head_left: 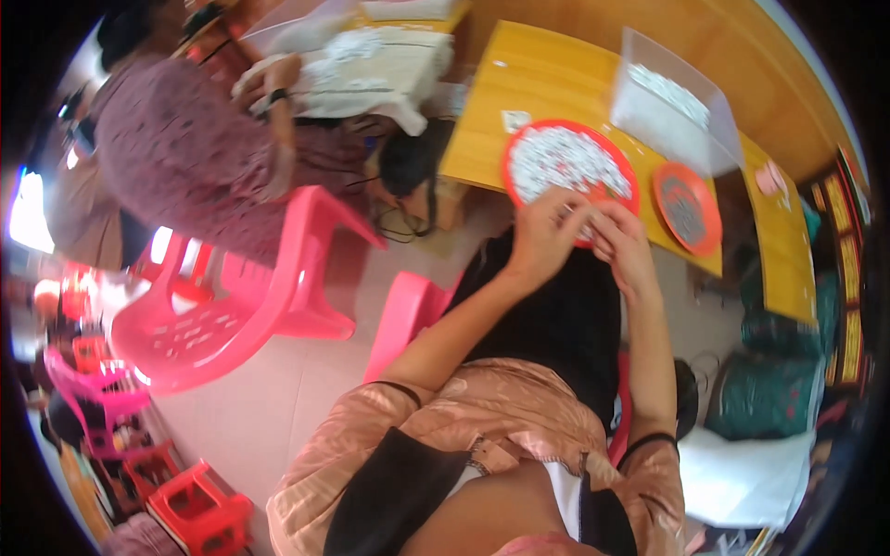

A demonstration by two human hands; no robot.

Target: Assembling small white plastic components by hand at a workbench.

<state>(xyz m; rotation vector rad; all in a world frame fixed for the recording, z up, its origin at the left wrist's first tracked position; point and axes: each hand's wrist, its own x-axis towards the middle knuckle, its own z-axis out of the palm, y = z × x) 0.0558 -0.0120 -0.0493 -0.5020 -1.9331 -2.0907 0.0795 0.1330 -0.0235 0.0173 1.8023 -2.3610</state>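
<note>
Both my hands meet over the near edge of a round red tray (633, 167) heaped with small white pieces (567, 159). My left hand (549, 232) has its fingers pinched together, and my right hand (623, 243) is closed beside it, fingertips almost touching. Whatever they pinch is too small to make out. Right of the tray, a smaller orange-red dish (712, 215) holds many small grey parts (684, 209). The tray and dish rest on a yellow wooden table (482, 125).
A clear plastic bin (649, 120) with white pieces stands at the back right of the table. To my left sits another person (185, 148) at a cloth-covered table (408, 69). A pink plastic chair (232, 315) is behind them. Dark green sacks (765, 394) lie at right.
</note>
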